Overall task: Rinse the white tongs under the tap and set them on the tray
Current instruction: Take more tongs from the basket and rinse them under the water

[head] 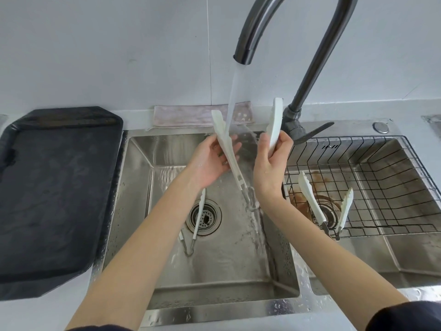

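Note:
A pair of white tongs (220,130) is spread wide, tips up, over the left sink basin (138,177). My left hand (212,158) holds its left arm and my right hand (272,161) grips its right arm. Water runs from the dark tap spout (243,53) down between the two arms, past the metal hinge by my right wrist. The black tray (59,187) lies on the counter left of the sink, wet and bare.
A second pair of white tongs (199,216) lies over the drain of the left basin. A third pair (312,201) lies in the wire basket (381,187) in the right basin. A grey cloth (191,115) lies behind the sink.

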